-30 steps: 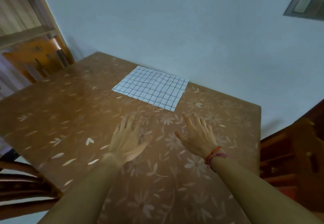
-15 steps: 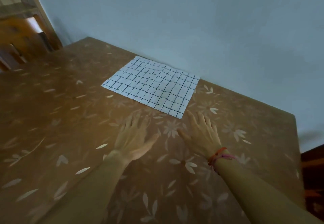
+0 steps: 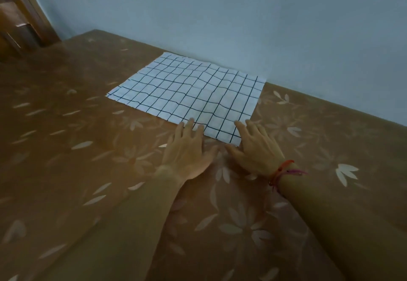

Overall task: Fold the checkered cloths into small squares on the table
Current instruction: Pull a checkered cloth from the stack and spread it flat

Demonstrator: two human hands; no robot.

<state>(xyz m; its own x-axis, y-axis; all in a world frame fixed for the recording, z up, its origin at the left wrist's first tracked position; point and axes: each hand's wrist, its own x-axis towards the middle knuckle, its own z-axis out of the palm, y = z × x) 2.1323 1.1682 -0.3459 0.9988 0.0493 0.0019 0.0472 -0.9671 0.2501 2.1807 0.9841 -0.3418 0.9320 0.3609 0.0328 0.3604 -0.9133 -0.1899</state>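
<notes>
Over at the far left, a wooden cabinet [image 3: 19, 23] stands against the pale wall [image 3: 242, 12]. The worktop [image 3: 66, 148] wears a glossy brown cover printed with pale petals and flowers. The checkered cloth [image 3: 189, 91] lies flat at the worktop's far edge, against the wall: a thin white rectangle with a dark grid, faintly rippled, one layer as far as I can see. Left hand [image 3: 187, 150] is palm down, fingers spread and relaxed, fingertips just reaching the cloth's near edge, gripping nothing. Right hand [image 3: 256, 146] is flat and loose too, fingers resting over the cloth's near corner, thumb on the brown cover. A red and pink thread bracelet [image 3: 284, 170] circles that wrist.
</notes>
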